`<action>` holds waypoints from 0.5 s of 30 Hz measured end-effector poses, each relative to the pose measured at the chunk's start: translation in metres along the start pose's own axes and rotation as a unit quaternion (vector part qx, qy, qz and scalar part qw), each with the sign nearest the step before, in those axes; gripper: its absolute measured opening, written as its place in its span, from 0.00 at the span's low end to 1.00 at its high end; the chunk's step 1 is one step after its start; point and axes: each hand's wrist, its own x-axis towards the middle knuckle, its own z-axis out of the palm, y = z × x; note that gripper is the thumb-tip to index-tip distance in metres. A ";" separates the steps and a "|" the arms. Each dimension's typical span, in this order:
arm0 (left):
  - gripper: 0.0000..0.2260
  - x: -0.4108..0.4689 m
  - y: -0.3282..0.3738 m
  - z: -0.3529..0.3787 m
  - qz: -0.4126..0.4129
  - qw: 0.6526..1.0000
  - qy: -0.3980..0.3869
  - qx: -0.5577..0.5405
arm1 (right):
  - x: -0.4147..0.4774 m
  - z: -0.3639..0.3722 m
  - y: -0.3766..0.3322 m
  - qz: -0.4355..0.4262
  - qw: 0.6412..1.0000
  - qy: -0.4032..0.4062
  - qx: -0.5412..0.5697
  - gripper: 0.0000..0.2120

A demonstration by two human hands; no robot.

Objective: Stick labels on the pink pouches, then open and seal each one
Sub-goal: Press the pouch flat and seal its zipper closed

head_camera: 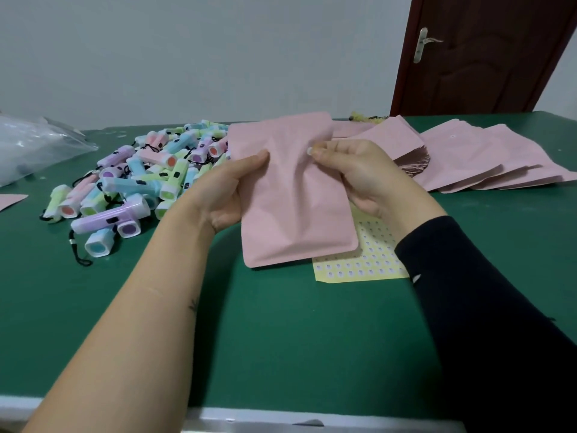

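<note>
Hidden: the fingers of the left hand (231,195) lie behind the held pink pouch (293,195), and only the thumb and palm show. The pouch's far face cannot be seen.
Hard to tell: whether the pouch's top edge is open or sealed. The print on the small labels is too small to read.
Label sheet (368,260): yellow, flat on the green table mat (281,323). Its far part is covered by the held pouch and its right side by the dark sleeve (484,307).
Cut off: a clear plastic bag (34,145) and a pink pouch corner (11,201) run off the left edge. The spread stack of pink pouches (468,160) runs off the right edge. The brown door (484,57) is cut by the top.
Held pouch: raised off the mat between the two hands, upright and tilted a little, creased down the middle, with its near corner over the label sheet.
Left hand: grips the pouch's left edge, with the thumb laid on the near face.
Right hand (359,179): curled, with the thumb and fingertips pinching the pouch's upper right edge.
Stack: far right of the hands, fanned out on the mat, just behind the right hand.
Mini flashlights (140,182): a pastel heap with black cords, far left, beside the left hand.
</note>
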 end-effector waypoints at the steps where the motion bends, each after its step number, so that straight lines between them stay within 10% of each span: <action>1: 0.09 0.000 0.001 -0.002 -0.007 1.000 0.002 -0.012 | -0.001 0.001 0.000 0.003 1.000 -0.012 -0.023 0.03; 7: 0.11 -0.002 0.008 -0.012 -0.010 0.999 -0.013 -0.028 | -0.008 0.002 -0.012 -0.060 0.972 -0.021 -0.225 0.06; 15: 0.12 -0.003 0.006 -0.010 -0.008 0.999 -0.034 0.002 | -0.012 0.011 -0.016 -0.157 0.843 0.034 -0.513 0.07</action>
